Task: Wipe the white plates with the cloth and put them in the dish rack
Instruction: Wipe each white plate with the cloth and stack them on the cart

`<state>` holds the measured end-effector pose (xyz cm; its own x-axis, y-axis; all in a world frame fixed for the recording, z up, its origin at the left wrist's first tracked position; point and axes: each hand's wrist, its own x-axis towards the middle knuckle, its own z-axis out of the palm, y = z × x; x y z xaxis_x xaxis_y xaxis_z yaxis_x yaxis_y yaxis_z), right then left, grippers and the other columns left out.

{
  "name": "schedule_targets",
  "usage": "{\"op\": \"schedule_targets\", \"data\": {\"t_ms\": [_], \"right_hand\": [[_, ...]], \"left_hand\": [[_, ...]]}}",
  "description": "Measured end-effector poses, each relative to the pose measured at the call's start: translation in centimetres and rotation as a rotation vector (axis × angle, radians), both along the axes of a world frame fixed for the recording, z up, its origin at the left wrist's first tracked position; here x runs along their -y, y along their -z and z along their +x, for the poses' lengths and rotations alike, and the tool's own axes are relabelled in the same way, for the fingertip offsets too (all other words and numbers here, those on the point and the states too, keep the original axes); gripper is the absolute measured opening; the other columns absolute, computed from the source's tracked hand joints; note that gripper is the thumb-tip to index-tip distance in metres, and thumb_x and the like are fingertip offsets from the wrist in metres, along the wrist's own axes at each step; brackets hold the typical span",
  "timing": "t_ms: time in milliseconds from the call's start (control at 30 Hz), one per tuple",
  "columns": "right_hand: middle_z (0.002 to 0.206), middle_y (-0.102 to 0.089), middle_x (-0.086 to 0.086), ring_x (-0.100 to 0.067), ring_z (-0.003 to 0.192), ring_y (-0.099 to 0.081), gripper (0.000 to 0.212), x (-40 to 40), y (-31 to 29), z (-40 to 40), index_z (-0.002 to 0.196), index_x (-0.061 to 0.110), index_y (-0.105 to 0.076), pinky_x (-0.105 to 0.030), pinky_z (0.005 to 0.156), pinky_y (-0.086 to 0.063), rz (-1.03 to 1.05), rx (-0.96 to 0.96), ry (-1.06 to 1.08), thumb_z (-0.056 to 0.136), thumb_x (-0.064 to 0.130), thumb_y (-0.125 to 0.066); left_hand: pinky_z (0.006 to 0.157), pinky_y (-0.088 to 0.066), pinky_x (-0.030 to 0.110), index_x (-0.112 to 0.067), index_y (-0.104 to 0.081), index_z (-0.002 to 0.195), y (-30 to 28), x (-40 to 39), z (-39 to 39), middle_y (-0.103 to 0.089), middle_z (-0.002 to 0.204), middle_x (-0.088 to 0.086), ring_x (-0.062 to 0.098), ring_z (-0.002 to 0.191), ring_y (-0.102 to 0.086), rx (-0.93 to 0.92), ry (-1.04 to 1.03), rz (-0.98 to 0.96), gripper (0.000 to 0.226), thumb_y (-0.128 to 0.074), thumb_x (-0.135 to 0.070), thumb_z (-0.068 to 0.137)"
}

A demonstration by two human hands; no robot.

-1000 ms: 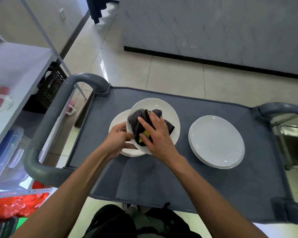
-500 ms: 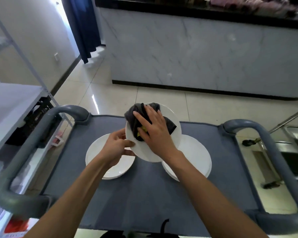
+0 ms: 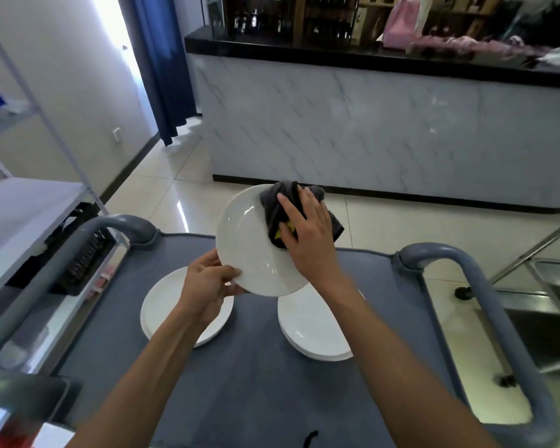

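The left hand (image 3: 207,282) pinches the lower rim of a white plate (image 3: 249,244), held tilted above the grey cart (image 3: 256,383). The right hand (image 3: 311,234) presses a dark cloth (image 3: 274,205) with flat fingers on the plate's upper right part. Below, two stacks of white plates lie on the cart, the left stack (image 3: 162,302) and the right stack (image 3: 314,331), partly hidden by the arms. Behind stands a marble counter (image 3: 369,130), at left a metal shelf (image 3: 23,205).
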<state>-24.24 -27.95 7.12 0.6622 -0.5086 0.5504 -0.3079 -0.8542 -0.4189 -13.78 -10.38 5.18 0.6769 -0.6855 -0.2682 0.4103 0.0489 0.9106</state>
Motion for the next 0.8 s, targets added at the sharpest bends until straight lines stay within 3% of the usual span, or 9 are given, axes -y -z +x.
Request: {"op": "schedule_targets", "data": {"t_ms": [133,267,500,700,800], "right_hand": [[0.158,-0.037,-0.015,-0.031,0.15,-0.026,0.053,0.6,0.4,-1.8,0.149,0.019,-0.047,-0.051,0.121,-0.024,0.024,-0.016,0.02,0.098,0.018,-0.06],[0.16,-0.032,-0.013,-0.028,0.151,-0.022,0.051,-0.7,1.1,-2.9,0.148,0.018,-0.049,-0.046,0.122,-0.025,0.213,0.08,0.016,0.099,0.017,-0.06],[0.165,-0.021,-0.005,-0.019,0.155,-0.007,0.049,-4.1,2.9,-3.6,0.151,0.021,-0.043,-0.046,0.124,-0.022,0.381,0.16,0.045,0.103,0.024,-0.054],[0.164,-0.022,-0.006,-0.021,0.155,-0.009,0.052,-6.1,4.1,-3.8,0.153,0.024,-0.04,-0.049,0.123,-0.023,0.378,0.145,0.024,0.102,0.029,-0.05],[0.164,-0.025,-0.007,-0.021,0.154,-0.011,0.053,-6.6,4.4,-3.9,0.153,0.025,-0.041,-0.048,0.123,-0.022,0.352,0.129,-0.008,0.101,0.028,-0.052]], "left_hand": [[0.066,-0.06,0.046,-0.005,-0.072,0.099,-0.3,0.8,-0.8,-0.072,0.093,0.013,0.028,0.078,-0.068,-0.044,-0.095,-0.054,0.038,-0.05,0.02,0.081],[0.064,-0.061,0.047,-0.004,-0.069,0.102,-0.5,1.8,-1.8,-0.074,0.09,0.01,0.023,0.07,-0.07,-0.067,-0.152,-0.123,0.038,-0.05,0.02,0.079],[0.077,-0.06,0.057,-0.004,-0.066,0.117,-0.9,3.1,-2.9,-0.073,0.109,0.012,0.037,0.094,-0.071,-0.093,-0.215,-0.145,0.044,-0.053,0.017,0.081],[0.063,-0.059,0.04,-0.007,-0.065,0.121,-1.7,3.2,-3.5,-0.07,0.11,0.015,0.035,0.09,-0.069,-0.06,-0.216,-0.147,0.045,-0.051,0.016,0.084],[0.063,-0.059,0.04,-0.008,-0.065,0.12,-2.0,3.0,-3.7,-0.07,0.107,0.017,0.034,0.085,-0.067,-0.036,-0.204,-0.14,0.044,-0.05,0.015,0.086]]}}
